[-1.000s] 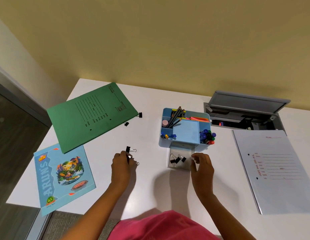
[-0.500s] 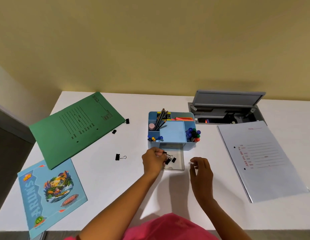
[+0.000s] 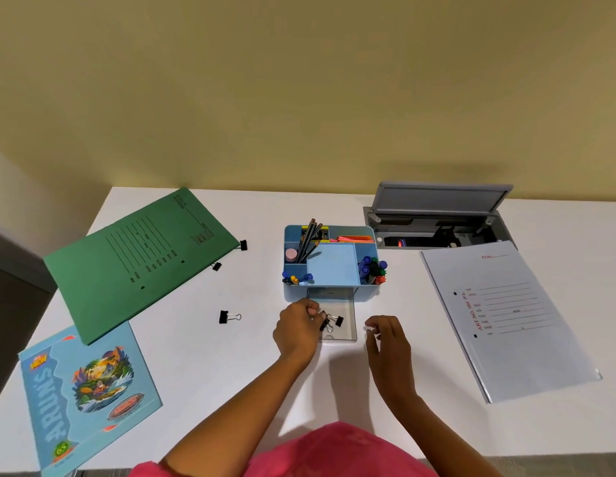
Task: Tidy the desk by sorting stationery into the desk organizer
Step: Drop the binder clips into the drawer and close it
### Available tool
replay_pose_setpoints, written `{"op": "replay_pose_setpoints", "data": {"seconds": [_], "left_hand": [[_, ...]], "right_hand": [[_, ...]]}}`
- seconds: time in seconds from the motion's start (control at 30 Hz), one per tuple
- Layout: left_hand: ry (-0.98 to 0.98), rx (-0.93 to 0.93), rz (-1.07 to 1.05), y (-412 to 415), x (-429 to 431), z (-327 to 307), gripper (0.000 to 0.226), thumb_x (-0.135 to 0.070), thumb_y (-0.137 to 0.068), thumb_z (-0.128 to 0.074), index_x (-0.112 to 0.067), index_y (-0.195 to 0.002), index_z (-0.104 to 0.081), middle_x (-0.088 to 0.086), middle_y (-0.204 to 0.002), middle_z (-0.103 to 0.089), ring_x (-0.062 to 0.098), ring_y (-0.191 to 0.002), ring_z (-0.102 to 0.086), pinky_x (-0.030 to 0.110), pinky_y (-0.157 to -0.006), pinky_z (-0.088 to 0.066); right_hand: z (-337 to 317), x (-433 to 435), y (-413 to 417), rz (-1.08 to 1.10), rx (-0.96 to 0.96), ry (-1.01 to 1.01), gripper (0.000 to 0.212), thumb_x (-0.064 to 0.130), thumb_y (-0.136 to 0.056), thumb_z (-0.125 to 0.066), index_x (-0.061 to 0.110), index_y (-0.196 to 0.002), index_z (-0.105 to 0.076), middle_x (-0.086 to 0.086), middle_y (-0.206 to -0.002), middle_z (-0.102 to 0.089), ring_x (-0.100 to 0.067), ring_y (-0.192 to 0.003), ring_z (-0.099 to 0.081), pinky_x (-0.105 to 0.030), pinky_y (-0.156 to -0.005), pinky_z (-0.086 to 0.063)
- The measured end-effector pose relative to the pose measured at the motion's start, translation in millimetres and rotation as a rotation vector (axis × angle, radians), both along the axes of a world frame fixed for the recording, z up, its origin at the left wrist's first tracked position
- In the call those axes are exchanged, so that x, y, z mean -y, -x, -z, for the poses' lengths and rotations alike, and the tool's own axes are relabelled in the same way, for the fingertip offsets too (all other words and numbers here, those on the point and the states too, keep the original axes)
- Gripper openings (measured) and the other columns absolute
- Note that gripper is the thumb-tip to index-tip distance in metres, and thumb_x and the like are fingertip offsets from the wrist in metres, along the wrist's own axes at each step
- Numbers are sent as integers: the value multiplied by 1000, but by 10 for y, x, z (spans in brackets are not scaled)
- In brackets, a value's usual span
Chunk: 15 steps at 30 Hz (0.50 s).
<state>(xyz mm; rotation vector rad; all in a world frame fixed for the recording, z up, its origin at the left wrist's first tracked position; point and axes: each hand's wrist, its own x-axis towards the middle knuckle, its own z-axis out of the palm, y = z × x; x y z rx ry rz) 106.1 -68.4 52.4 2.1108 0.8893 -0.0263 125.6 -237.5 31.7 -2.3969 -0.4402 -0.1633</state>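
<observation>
A single wide-angle head-worn camera looks forward and steeply down over the white worktop [image 3: 203,366] from close above its near edge, facing the yellow wall [image 3: 299,98] behind it.

Black binder clips [image 3: 338,320] in open clear drawer [image 3: 348,330]

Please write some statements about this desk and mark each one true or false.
The clear plastic drawer of the blue plastic desk organizer is pulled out. True.
The right hand holds a pencil. False: it holds nothing.
A black metal binder clip lies alone on the white desk, left of the drawer. True.
The green paper folder lies right of the organizer. False: it lies left.
The left hand holds a small black clip at the drawer. True.
</observation>
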Motion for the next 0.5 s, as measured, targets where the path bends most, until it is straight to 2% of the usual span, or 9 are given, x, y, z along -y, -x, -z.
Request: {"op": "replay_pose_setpoints", "data": {"seconds": [0.13,0.27,0.4,0.5], "left_hand": [[-23,38,-42,105,-109,8,8,-30,-85,-64,-29,-93,-64,-15,-86,-61,14,-81,-58,25,-63,-37],[-50,58,-147,316,-328,80,6,-32,-87,-61,-29,-92,-63,-15,-88,-61,13,-83,-58,25,-61,-34],[-59,78,-283,514,-625,175,11,-27,-87,-63,-25,-98,-64,-10,-96,-60,14,-88,-58,27,-66,-37],[-101,54,-345,602,-861,254,14,-20,-85,-64,-22,-100,-65,-2,-108,-59,21,-96,-58,29,-69,-42]], "right_hand": [[-5,-24,6,-41,-21,1,23,-9,-82,-61,10,-95,-58,-1,-98,-57,-15,-83,-57,-20,-73,-45],[-10,-167,20,-158,-14,26,19,-4,-88,-56,13,-95,-58,1,-97,-55,-7,-88,-52,-17,-77,-43],[-77,-526,17,-367,55,107,19,-5,-85,-55,11,-93,-62,-2,-93,-59,-11,-84,-55,-16,-72,-45],[-85,-866,-18,-621,213,206,12,-5,-83,-62,4,-87,-68,-6,-93,-65,-16,-87,-60,-21,-73,-52]]}}
